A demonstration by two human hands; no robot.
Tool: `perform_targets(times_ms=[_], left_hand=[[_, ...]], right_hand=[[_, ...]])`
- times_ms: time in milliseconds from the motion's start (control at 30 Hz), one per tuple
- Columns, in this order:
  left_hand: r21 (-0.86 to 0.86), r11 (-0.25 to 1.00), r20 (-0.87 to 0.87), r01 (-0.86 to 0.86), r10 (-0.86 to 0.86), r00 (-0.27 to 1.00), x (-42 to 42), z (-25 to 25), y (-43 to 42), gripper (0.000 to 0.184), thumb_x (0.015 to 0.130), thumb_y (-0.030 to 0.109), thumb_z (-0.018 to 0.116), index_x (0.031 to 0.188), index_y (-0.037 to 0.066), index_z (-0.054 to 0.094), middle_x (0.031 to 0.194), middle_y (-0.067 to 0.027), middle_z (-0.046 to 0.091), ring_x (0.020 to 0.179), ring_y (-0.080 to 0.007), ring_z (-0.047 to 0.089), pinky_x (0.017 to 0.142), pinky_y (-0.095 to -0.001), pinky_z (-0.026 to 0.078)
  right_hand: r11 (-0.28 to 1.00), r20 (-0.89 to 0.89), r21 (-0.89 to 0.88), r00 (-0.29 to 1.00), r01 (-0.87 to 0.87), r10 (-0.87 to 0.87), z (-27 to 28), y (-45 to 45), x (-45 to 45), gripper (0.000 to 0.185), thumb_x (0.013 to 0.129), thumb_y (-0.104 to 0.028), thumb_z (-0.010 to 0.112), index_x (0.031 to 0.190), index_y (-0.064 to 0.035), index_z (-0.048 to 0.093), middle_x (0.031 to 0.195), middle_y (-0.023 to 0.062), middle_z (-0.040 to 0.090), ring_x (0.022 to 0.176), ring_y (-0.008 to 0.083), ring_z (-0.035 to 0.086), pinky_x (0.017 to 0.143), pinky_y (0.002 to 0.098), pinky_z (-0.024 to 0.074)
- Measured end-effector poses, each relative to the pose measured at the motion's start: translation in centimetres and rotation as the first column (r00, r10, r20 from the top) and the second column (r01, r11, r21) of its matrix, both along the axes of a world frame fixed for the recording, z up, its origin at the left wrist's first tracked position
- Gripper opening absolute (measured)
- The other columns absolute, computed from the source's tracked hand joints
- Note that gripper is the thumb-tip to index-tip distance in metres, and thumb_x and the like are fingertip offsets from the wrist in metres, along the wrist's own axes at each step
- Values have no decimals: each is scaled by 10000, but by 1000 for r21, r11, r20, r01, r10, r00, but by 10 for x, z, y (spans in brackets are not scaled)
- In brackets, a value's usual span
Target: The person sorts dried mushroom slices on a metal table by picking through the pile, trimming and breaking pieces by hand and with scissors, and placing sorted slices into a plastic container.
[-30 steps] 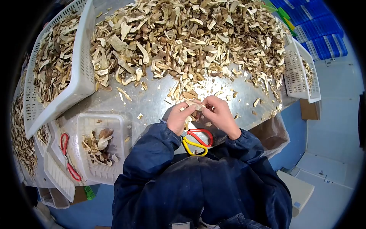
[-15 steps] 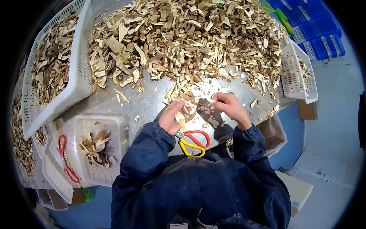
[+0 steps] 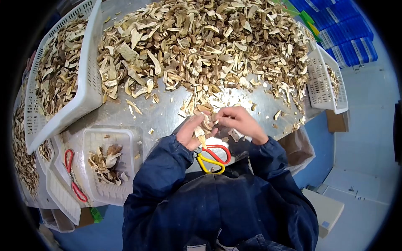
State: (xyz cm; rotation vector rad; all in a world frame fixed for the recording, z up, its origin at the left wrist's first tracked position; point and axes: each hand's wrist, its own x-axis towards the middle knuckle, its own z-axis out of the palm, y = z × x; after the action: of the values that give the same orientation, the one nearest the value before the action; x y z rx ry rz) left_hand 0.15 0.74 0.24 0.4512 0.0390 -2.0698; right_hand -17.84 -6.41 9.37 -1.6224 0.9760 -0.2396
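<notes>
My left hand [image 3: 189, 133] is curled around several dried mushroom slices [image 3: 201, 129] above the metal table [image 3: 163, 104]. Close beside it on the right, my right hand [image 3: 240, 122] has thumb and forefinger pinched together at the edge of those slices; what lies between the fingertips is too small to make out. Scissors [image 3: 214, 159] with one red and one yellow handle rest just below my hands, at the table's front edge. Dark fragments lie under my right hand. Beyond both hands spreads a large pile of dried mushroom slices [image 3: 209, 46].
A white basket [image 3: 90, 62] of slices stands at the left, a smaller one [image 3: 320, 79] at the right. A clear tray [image 3: 133, 167] holds some pieces, with red-handled scissors [image 3: 71, 175] beside it. Blue crates [image 3: 347, 37] are at the upper right; a lined bin [image 3: 299, 150] sits below the table.
My hands first parted, with the slices staying in my left hand. Since then my right hand has moved back left to those slices. Its fingers are now pinched at their edge.
</notes>
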Motion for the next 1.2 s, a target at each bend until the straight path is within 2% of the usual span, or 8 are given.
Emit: perform_targets(times_ms=[133, 333, 467, 500, 600, 767, 933, 1200], left_hand=[[-19, 999, 55, -43, 44, 998, 2, 4, -2, 123, 929, 275, 527, 908, 155, 530, 908, 8, 548, 859, -139, 560, 873, -407, 488], [-15, 1000, 91, 20, -18, 996, 2, 5, -2, 145, 925, 283, 526, 892, 142, 520, 852, 21, 514, 853, -125, 542, 886, -398, 474], [-71, 997, 96, -5, 12, 995, 3, 8, -3, 246, 921, 263, 531, 1110, 106, 524, 874, 8, 519, 864, -118, 539, 874, -391, 484], [-88, 996, 120, -3, 14, 993, 2, 11, -2, 303, 919, 259, 534, 1174, 95, 514, 882, 5, 521, 866, -117, 539, 870, -388, 487], [-117, 993, 144, -17, 33, 989, -1, 12, -2, 399, 918, 240, 533, 1268, 64, 454, 904, -5, 526, 872, -113, 534, 866, -378, 495], [-175, 984, 200, 30, 6, 980, -2, 15, -4, 382, 923, 194, 512, 1262, 30, 446, 944, -24, 548, 857, -126, 556, 840, -351, 514], [-235, 969, 212, 74, -23, 977, -5, 1, -3, 276, 918, 138, 508, 1154, -4, 520, 961, -43, 608, 865, -133, 585, 764, -278, 499], [-248, 968, 535, 38, 104, 839, -13, -5, 1, 145, 892, 131, 553, 990, 34, 598, 930, -7, 610, 856, -92, 560, 812, -258, 425]], right_hand=[[794, -265, -604, 922, 70, -282, -32, -42, -21, 306, 780, -101, 595, 1084, -69, 605, 856, 86, 605, 725, 205, 584, 634, 321, 475], [607, -420, -791, 790, -77, -446, -55, -68, -19, 234, 742, -146, 638, 948, -40, 614, 859, 150, 585, 833, 347, 580, 681, 412, 466], [917, -99, -123, 914, 380, -392, -47, -61, -25, 206, 786, -165, 641, 936, -30, 606, 686, 18, 533, 620, 161, 548, 557, 275, 431], [880, 83, 175, 884, 442, -461, -45, -53, -25, 111, 885, -180, 585, 906, -72, 579, 606, -57, 408, 465, 25, 334, 413, 184, 237], [657, 354, 747, 776, 101, -521, -36, -35, -30, 128, 924, -180, 519, 857, -72, 535, 567, -66, 338, 450, 33, 299, 382, 183, 221], [409, 275, 911, 809, -47, -520, -44, -6, -16, 217, 960, -188, 436, 792, -64, 495, 514, -62, 331, 392, 26, 275, 328, 171, 206], [597, 185, 796, 897, 103, -402, -37, 10, -8, 299, 960, -232, 433, 744, -40, 510, 497, -26, 410, 372, 56, 295, 352, 225, 291], [959, -127, -219, 969, 179, -210, -17, 31, 12, 247, 867, -230, 599, 801, 8, 592, 638, 50, 603, 555, 106, 509, 513, 264, 408]])
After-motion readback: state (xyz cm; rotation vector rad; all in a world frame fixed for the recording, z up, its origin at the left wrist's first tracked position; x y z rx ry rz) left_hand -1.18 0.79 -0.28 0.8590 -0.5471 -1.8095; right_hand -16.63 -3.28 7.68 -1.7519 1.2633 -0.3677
